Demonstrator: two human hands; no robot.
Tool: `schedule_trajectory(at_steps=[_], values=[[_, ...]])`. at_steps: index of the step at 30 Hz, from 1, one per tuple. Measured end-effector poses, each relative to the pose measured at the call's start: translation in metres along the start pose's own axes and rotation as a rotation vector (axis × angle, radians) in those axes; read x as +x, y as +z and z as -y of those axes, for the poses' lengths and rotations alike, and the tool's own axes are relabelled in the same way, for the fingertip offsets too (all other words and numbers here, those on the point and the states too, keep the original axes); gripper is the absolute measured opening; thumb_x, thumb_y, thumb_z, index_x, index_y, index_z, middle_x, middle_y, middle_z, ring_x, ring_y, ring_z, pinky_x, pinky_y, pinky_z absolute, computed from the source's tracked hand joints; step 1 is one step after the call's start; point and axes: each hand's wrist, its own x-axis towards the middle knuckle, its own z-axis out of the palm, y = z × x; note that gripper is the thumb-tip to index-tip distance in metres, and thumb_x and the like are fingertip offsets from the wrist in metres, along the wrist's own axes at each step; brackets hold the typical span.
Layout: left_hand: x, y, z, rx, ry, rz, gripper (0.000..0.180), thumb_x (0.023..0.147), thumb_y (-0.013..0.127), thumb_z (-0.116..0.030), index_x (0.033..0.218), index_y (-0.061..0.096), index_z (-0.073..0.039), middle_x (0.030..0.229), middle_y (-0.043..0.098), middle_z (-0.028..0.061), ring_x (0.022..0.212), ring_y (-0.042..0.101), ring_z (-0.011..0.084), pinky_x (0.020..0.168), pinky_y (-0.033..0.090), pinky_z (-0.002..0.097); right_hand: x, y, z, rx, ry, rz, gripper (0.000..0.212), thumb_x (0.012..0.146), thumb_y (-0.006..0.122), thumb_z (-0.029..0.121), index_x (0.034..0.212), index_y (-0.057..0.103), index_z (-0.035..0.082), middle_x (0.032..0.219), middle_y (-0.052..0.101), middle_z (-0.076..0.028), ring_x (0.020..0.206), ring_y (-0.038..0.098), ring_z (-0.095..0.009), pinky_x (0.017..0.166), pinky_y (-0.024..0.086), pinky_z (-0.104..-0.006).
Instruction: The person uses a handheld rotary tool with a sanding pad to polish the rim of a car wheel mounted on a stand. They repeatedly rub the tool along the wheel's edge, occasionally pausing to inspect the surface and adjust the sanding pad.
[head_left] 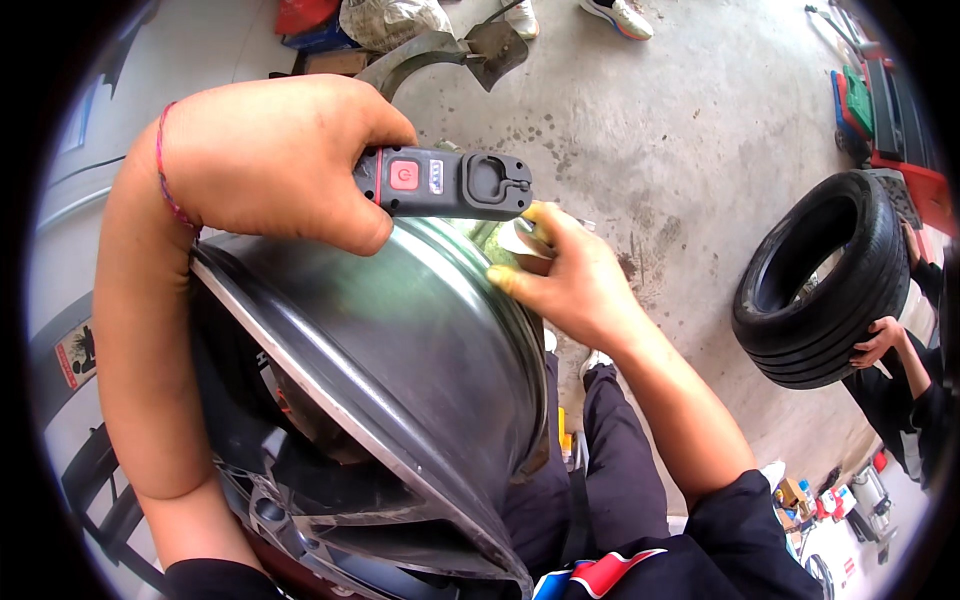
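Observation:
A bare car wheel rim [420,310] without its tyre stands tilted in front of me, its spokes toward the lower left. My left hand [290,165] is wrapped round a black handheld work light [445,183] with a red power button. The lamp is held above the rim's barrel and casts a greenish glow on the metal. At the rim's far right edge, my right hand [575,275] has thumb and fingers curled together, lit yellow-green. A pale bit shows between them, too unclear to name.
At the right, another person's hands [880,340] hold a black tyre [825,280]. Red equipment [915,190] stands behind it. Bags and boxes [395,25] lie at the top left near a curved metal machine part [495,55]. Bottles and small boxes [815,505] sit lower right.

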Motion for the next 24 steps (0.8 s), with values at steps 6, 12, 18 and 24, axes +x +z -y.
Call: schedule_trajectory(at_steps=[6,12,18,24], values=[[0.000,0.005,0.010,0.096,0.054,-0.001,0.031,0.065,0.071,-0.015,0.090,0.066,0.004,0.073,0.061,0.0171,0.064,0.056,0.0274,0.063,0.050,0.0370,-0.043,0.027,-0.032,-0.089,0.058,-0.103,0.069,0.082,0.085,0.027,0.140,0.056,0.005,0.133,0.064,-0.016,0.119,0.067,-0.029,0.100,0.055,-0.0392],[0.009,0.001,0.015,0.088,0.052,0.000,0.032,0.066,0.071,-0.015,0.092,0.067,0.004,0.074,0.063,0.0181,0.066,0.058,0.0294,0.065,0.051,0.0382,-0.055,0.029,-0.039,0.145,0.269,-0.112,0.072,0.083,0.088,0.025,0.143,0.053,0.005,0.125,0.068,-0.017,0.118,0.066,-0.027,0.098,0.055,-0.0389],[0.001,0.013,0.011,0.050,0.042,-0.021,0.032,0.067,0.072,-0.015,0.094,0.068,0.003,0.075,0.064,0.0186,0.067,0.060,0.0298,0.066,0.052,0.0388,-0.003,0.023,0.000,0.029,0.151,-0.200,0.055,0.086,0.085,0.027,0.122,0.054,-0.001,0.117,0.069,-0.019,0.110,0.070,-0.027,0.092,0.055,-0.0369],[-0.004,0.008,0.017,0.087,-0.001,-0.054,0.032,0.067,0.072,-0.016,0.090,0.067,0.005,0.076,0.065,0.0208,0.070,0.064,0.0333,0.067,0.053,0.0409,-0.034,0.006,-0.023,0.054,-0.005,-0.025,0.025,0.093,0.074,0.006,0.117,0.069,0.002,0.109,0.069,-0.007,0.104,0.070,-0.017,0.087,0.056,-0.0305]])
